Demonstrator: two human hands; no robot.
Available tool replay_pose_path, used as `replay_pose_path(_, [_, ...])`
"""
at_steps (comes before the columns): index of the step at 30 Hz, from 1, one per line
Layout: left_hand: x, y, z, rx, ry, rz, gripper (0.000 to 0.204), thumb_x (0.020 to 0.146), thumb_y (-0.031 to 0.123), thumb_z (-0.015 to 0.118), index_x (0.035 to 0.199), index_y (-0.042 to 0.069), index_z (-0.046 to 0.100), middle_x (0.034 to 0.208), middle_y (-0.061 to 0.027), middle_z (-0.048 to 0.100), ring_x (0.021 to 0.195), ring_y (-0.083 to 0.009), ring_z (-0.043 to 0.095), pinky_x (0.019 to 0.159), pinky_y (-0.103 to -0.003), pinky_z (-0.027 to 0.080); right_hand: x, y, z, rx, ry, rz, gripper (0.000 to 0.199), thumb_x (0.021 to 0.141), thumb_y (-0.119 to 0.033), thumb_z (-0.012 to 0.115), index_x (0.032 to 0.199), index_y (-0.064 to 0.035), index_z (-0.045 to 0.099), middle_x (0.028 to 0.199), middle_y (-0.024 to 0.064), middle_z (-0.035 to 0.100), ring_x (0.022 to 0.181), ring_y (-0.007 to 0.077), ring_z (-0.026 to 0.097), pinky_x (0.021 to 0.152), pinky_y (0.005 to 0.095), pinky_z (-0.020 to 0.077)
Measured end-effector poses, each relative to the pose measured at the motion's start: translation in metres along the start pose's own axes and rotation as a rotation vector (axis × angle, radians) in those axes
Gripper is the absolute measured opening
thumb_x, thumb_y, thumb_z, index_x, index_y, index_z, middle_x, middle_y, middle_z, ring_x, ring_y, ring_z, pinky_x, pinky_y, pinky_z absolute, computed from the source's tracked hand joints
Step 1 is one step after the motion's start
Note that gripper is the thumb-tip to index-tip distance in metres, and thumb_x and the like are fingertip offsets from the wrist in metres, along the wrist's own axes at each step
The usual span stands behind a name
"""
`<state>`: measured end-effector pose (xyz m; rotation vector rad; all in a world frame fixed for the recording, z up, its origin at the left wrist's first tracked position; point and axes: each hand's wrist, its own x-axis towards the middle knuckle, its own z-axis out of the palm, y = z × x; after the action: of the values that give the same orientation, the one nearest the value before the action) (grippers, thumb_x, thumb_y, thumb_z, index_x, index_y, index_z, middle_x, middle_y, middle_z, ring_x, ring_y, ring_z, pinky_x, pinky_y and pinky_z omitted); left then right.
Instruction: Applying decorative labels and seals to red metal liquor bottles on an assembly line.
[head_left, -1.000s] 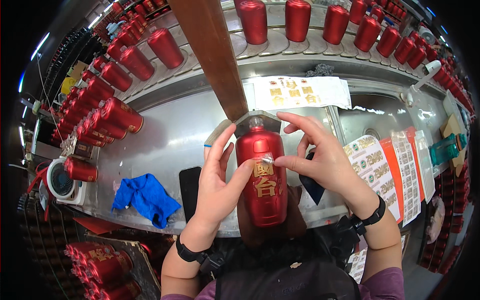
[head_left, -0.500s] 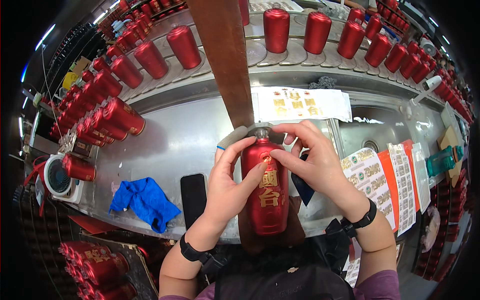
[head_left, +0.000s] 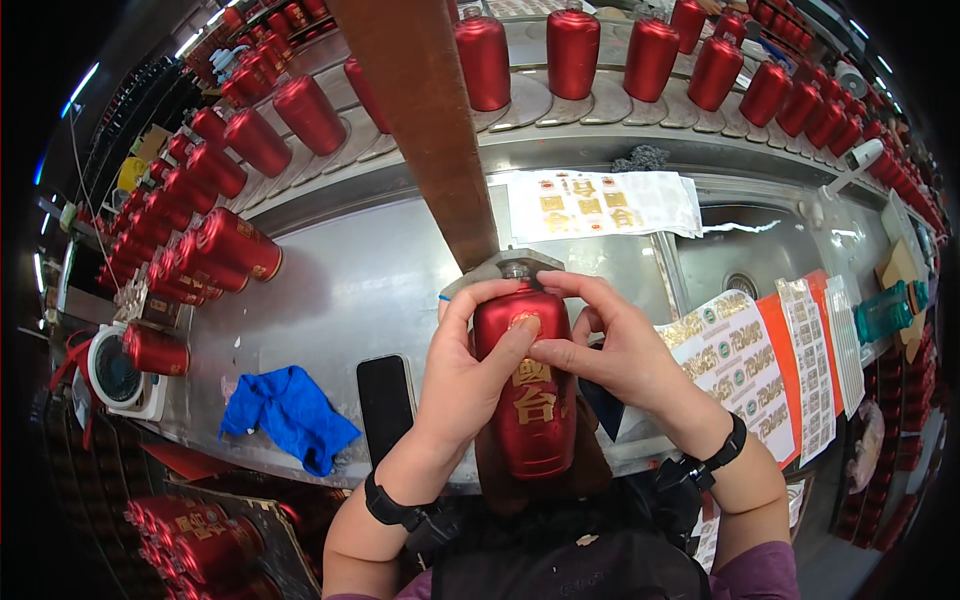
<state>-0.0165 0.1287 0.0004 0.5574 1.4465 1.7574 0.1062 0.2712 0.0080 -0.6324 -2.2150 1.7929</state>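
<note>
An upright red bottle with gold raised characters leans back in front of me, its neck by a grey metal bracket. Around its left shoulder curls my left hand, the thumb pressing on a small gold emblem above the characters. My right hand holds the right shoulder, fingertips near the neck and thumb beside that emblem. Both hands are closed on the bottle. The left fingertips are partly hidden behind it. A brown cloth lies under the bottle's base.
A brown post rises behind the bracket. Red bottles stand on the plate conveyor beyond. A phone and blue cloth lie left; gold sticker sheets lie right, near a sink. A scale sits far left.
My left thumb has moved up over the small emblem, and the right thumb has dropped slightly beside it. The held bottle has shifted a little. Bottles along the conveyor have changed position.
</note>
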Motion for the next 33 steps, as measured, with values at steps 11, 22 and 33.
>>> replay_pose_path(11, [0.0, 0.008, -0.001, -0.207, -0.058, -0.079, 0.029, 0.103, 0.013, 0.053, 0.131, 0.004, 0.053, 0.123, -0.0114, 0.06, 0.112, -0.0156, 0.059, 0.098, -0.03, 0.049, 0.01, -0.001, -0.003, 0.103, -0.029, 0.064, 0.066, 0.081, -0.033, 0.083, 0.133, -0.0004, 0.058, 0.116, 0.0084, 0.061, 0.071, 0.0055, 0.054, 0.067, 0.0223, 0.0494])
replay_pose_path(22, [0.001, 0.005, -0.001, -0.204, -0.057, -0.036, 0.033, 0.103, 0.012, 0.045, 0.133, 0.0, 0.053, 0.126, -0.0121, 0.059, 0.116, -0.0177, 0.058, 0.102, -0.032, 0.046, 0.014, -0.012, -0.001, 0.191, -0.082, 0.146, 0.065, 0.086, -0.031, 0.08, 0.133, 0.0055, 0.056, 0.12, 0.0113, 0.061, 0.096, 0.0115, 0.059, 0.084, 0.0259, 0.0508])
replay_pose_path(33, [-0.005, 0.001, -0.003, 0.057, -0.018, 0.052, 0.041, 0.096, 0.002, 0.06, 0.136, 0.001, 0.049, 0.127, -0.0099, 0.057, 0.12, -0.0171, 0.056, 0.104, -0.032, 0.044, 0.02, 0.01, -0.051, 0.624, 0.039, 0.366, 0.043, 0.106, -0.037, 0.05, 0.121, -0.0012, 0.067, 0.105, 0.004, 0.068, 0.086, 0.0064, 0.061, 0.081, 0.0202, 0.0494])
